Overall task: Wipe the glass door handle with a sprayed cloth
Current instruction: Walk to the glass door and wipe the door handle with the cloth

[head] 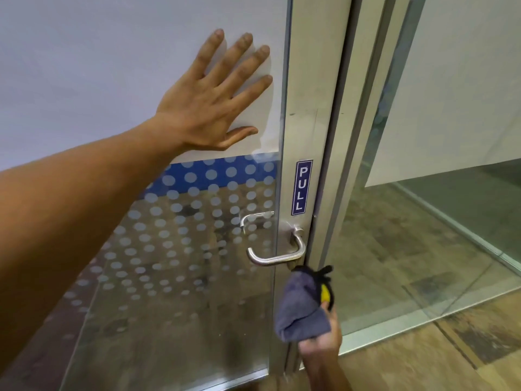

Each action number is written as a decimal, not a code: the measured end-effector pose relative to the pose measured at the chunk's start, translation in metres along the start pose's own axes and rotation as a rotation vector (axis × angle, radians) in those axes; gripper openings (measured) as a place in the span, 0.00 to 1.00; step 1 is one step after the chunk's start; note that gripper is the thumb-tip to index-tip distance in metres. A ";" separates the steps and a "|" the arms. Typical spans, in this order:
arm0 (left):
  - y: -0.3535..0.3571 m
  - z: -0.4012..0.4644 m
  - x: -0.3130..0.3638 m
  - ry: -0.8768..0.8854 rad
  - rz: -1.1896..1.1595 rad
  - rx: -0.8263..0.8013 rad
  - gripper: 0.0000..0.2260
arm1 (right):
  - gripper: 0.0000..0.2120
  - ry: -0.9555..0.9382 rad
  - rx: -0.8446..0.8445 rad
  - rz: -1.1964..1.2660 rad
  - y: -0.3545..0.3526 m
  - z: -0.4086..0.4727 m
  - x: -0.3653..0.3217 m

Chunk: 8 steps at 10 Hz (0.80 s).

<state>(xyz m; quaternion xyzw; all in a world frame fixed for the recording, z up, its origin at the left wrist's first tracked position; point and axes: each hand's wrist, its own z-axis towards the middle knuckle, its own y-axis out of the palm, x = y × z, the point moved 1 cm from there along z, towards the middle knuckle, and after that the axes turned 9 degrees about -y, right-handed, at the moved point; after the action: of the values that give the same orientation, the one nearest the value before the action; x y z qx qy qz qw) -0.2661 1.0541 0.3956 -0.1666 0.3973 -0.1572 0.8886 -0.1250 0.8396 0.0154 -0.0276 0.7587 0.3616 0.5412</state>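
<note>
A silver lever handle [277, 256] sits on the metal stile of a glass door [180, 263], below a blue PULL sticker [301, 187]. My left hand [217, 100] lies flat and spread on the frosted upper part of the glass, holding nothing. My right hand [324, 338] is low, just under the handle, bunching a grey-blue cloth [301, 306] with a black and yellow edge. The top of the cloth touches or nearly touches the handle's inner end near the stile. A second handle [255, 217] shows through the glass on the far side.
The lower glass has a pattern of frosted dots over a blue band. To the right stand the door frame [366, 136] and a fixed glass panel [451, 221] with frosted upper part. Wood-look flooring [451, 348] runs beneath.
</note>
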 end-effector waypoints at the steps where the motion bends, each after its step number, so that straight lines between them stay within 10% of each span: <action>1: -0.001 0.001 0.000 -0.002 0.001 -0.005 0.39 | 0.11 0.035 0.115 0.360 0.034 0.038 -0.039; 5: -0.003 0.002 0.000 -0.001 0.020 -0.008 0.38 | 0.16 0.043 0.258 0.091 0.125 0.013 -0.039; 8: -0.003 0.002 0.000 0.008 0.032 -0.012 0.38 | 0.08 0.309 -0.247 -0.086 0.134 -0.070 0.001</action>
<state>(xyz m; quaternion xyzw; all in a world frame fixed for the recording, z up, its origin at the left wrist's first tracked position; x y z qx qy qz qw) -0.2651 1.0513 0.3979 -0.1647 0.4044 -0.1411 0.8885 -0.2393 0.8977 0.0948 -0.1815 0.7808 0.4198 0.4256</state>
